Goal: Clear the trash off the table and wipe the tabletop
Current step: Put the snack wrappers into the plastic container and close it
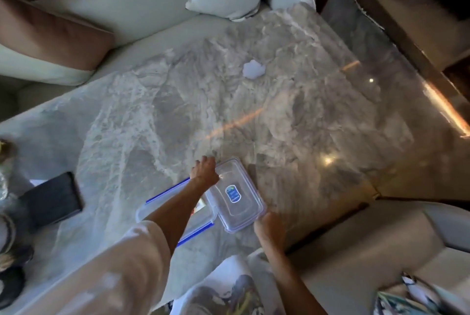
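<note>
At the near left of the marble table (318,101) lies a dark phone (52,199), well clear of the work. Next comes a blue-trimmed lid (147,209), largely under the forearm. The left hand (204,171) grips the far corner of the clear plastic container (235,194), fingers curled over its rim; the right hand (267,225) pinches the near corner. It looks light, stiff and slick, best held by the rims. Farther off sits a crumpled white tissue (253,68), soft and easily pinched.
</note>
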`<state>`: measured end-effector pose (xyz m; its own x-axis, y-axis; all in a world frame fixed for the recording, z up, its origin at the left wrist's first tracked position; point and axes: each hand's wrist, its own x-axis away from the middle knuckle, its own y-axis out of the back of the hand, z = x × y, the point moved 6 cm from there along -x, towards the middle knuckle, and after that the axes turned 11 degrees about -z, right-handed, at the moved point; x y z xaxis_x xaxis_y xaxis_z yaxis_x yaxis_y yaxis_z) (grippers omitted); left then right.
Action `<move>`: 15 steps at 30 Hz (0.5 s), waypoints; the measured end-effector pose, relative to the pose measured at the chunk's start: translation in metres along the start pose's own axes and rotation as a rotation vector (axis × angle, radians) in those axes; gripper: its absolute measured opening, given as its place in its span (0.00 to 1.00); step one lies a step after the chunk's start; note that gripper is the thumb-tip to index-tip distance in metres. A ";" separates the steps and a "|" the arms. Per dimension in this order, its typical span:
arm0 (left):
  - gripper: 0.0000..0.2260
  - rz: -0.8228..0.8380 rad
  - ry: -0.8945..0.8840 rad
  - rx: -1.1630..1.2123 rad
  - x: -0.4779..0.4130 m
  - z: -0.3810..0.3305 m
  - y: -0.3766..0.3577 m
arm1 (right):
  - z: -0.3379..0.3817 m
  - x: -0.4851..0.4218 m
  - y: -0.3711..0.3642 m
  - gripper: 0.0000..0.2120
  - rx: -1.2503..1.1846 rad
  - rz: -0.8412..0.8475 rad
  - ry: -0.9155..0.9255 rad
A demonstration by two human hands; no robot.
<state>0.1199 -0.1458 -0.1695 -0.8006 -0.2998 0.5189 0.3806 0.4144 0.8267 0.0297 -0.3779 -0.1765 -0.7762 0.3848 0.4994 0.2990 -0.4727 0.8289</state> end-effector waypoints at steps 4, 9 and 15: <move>0.24 -0.034 0.012 0.119 -0.002 -0.019 0.004 | -0.003 -0.018 0.005 0.15 -0.264 0.138 -0.086; 0.18 -0.319 0.024 0.338 0.010 -0.034 0.065 | 0.025 -0.048 0.048 0.09 -0.548 0.068 0.020; 0.19 -0.531 0.242 0.581 0.058 0.050 0.117 | 0.131 -0.043 0.092 0.07 -0.893 0.036 0.248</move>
<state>0.0953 -0.0718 -0.0537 -0.6589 -0.7310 0.1777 -0.3745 0.5236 0.7652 0.1632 -0.3337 -0.0884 -0.9022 0.2262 0.3673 -0.1335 -0.9561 0.2609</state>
